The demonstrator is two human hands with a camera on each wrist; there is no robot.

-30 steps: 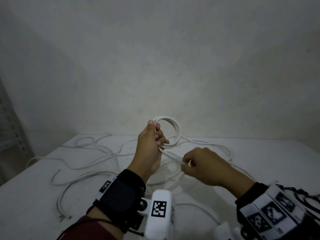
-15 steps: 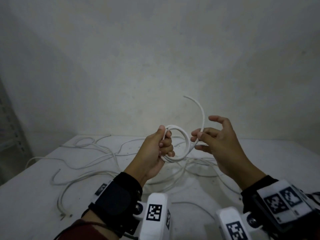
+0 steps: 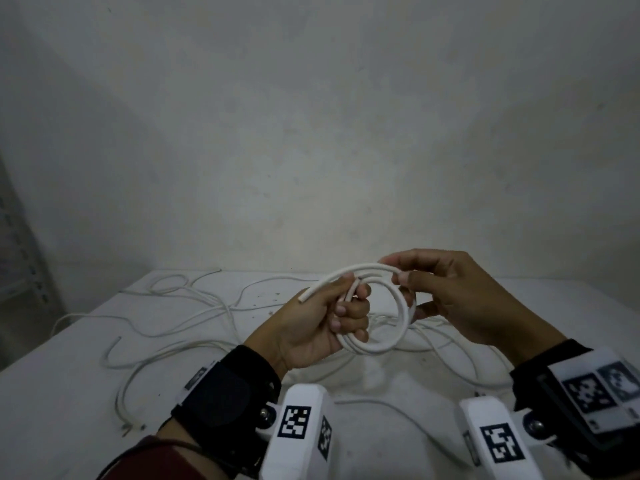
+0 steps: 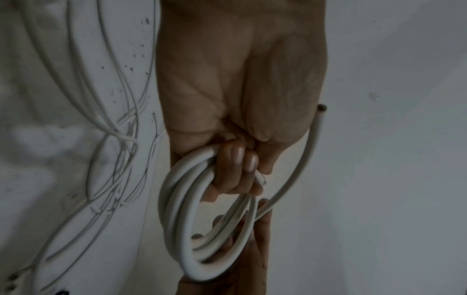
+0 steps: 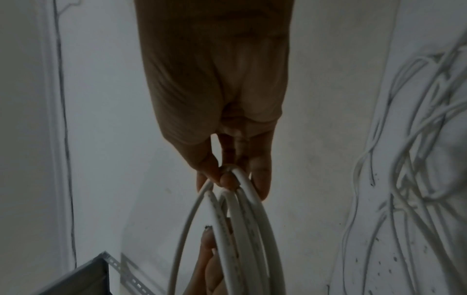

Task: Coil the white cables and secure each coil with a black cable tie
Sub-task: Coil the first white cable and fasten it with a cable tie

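A white cable coil of several loops hangs in the air above the table. My left hand grips the coil's left side, fingers curled round the loops. The cable's free end sticks out over the left thumb. My right hand pinches the coil's upper right side between thumb and fingers. No black cable tie shows in any view.
Several loose white cables sprawl across the white table, also to the left and right in the wrist views. A grey metal shelf frame stands off the table's left. A plain wall rises behind.
The right hand swung the cable's free tail up and over, laying it onto the coil. The tail's end now lies across the left thumb, and the right hand has closed on the coil.
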